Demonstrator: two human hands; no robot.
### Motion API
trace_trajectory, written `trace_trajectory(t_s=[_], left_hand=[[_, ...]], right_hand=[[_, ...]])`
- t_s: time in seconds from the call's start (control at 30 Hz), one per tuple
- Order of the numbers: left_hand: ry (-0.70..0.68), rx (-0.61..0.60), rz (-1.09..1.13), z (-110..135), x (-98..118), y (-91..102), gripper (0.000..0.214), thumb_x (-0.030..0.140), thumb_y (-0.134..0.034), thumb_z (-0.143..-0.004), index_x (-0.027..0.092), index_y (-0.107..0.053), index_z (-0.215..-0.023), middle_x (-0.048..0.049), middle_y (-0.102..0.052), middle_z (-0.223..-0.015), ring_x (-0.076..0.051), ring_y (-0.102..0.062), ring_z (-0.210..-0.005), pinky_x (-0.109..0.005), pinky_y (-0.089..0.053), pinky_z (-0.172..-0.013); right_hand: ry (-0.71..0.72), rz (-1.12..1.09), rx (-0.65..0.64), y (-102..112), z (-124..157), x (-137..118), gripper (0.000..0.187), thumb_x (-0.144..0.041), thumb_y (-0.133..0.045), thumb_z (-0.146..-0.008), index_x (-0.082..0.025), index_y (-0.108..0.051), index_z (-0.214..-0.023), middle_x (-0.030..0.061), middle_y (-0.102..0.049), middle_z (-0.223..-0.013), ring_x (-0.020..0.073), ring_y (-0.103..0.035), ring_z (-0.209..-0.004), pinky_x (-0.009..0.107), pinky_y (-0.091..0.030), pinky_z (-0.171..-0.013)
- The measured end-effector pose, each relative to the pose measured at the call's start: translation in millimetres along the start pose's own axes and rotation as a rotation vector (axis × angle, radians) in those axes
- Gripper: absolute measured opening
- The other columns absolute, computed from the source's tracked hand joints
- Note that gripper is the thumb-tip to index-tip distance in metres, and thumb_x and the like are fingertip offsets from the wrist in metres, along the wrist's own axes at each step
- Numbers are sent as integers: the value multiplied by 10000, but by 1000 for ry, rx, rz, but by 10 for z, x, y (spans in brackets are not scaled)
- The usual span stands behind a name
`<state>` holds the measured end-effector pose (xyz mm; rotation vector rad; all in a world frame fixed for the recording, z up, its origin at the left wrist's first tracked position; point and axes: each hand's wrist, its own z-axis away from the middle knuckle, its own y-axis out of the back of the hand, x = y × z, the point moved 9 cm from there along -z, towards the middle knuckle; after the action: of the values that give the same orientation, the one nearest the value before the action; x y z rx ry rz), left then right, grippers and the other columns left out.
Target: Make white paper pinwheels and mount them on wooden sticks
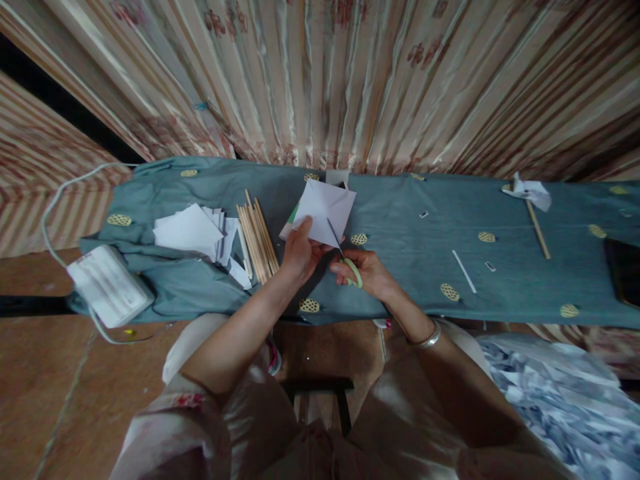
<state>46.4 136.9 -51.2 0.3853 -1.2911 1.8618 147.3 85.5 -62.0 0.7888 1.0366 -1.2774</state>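
Observation:
My left hand pinches the lower edge of a white folded paper square held over the blue-green cloth of the table. In my right hand are scissors with pale green handles, fingers through the loops. The blades point up and left into the paper's lower right edge. Both hands work near the table's front edge, close together.
A bundle of wooden sticks lies left of the paper, beside a pile of white paper pieces. A white box with a cable sits at the left end. A stick with paper and a white strip lie to the right. Paper scraps cover the floor.

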Motion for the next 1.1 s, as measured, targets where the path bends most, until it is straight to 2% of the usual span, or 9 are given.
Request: trace_trajectory(t_s=[0.1, 0.27, 0.47, 0.7, 0.8, 0.87, 0.97, 1.1], left_hand=[[0, 16, 7, 1, 1, 17, 251, 342, -544, -934, 195, -620, -1123, -114, -754, -983, -296, -710, -1032, -433, -579, -868], [-9, 3, 5, -2, 8, 12, 239, 319, -502, -951, 189, -615, -1117, -112, -754, -970, -295, -698, -1059, -458, -565, -900], [-5, 10, -10, -5, 3, 26, 235, 311, -482, -954, 174, -633, -1070, -115, -749, -925, -286, -711, -1005, -433, -569, -885], [-54, 48, 31, -56, 131, 94, 274, 282, -490, -944, 165, -599, -1166, -114, -738, -971, -262, -702, -1002, -449, -566, -906], [-72, 80, 31, -87, 168, 136, 245, 260, -447, -958, 145, -609, -1102, -125, -733, -964, -256, -702, -994, -445, -564, -914], [-69, 70, 22, -89, 150, 139, 234, 259, -438, -963, 144, -612, -1070, -126, -731, -957, -249, -706, -976, -436, -568, -909], [-46, 31, 14, -64, 70, 124, 239, 260, -445, -966, 143, -596, -1110, -117, -730, -951, -258, -702, -996, -461, -563, -926], [3, 11, -2, -15, -76, 125, 274, 266, -452, -973, 144, -555, -1196, -110, -731, -995, -274, -679, -1073, -500, -543, -966]], right_hand=[[15, 7, -3, -8, -4, -6, 527, -621, -852, -516, -175, -641, -701, -40, -585, -507, 85, -523, -463, 225, -437, -472], [-1, -6, 7, -11, 0, 0, 516, -608, -864, -498, -181, -642, -683, -40, -592, -497, 88, -525, -459, 229, -451, -478], [-30, -31, -9, -16, -10, 36, 525, -591, -875, -485, -173, -639, -696, -45, -595, -497, 83, -548, -456, 217, -465, -474], [-105, 50, -78, 0, 103, 112, 513, -516, -911, -459, -171, -637, -720, -53, -611, -549, 90, -573, -497, 230, -499, -516], [-109, 212, -63, 180, 186, 188, 516, -526, -897, -496, -173, -665, -791, -43, -622, -560, 94, -537, -479, 228, -435, -475], [-28, 405, 11, 399, 239, 141, 482, -524, -873, -560, -177, -699, -847, -47, -591, -535, 92, -479, -446, 226, -336, -428], [116, 675, 227, 786, 352, -50, 460, -525, -834, -625, -190, -723, -919, -18, -626, -582, 146, -561, -516, 259, -384, -487], [129, 1027, 476, 1119, 501, -231, 431, -503, -719, -765, -184, -699, -1053, 47, -725, -721, 236, -685, -659, 310, -462, -601]])
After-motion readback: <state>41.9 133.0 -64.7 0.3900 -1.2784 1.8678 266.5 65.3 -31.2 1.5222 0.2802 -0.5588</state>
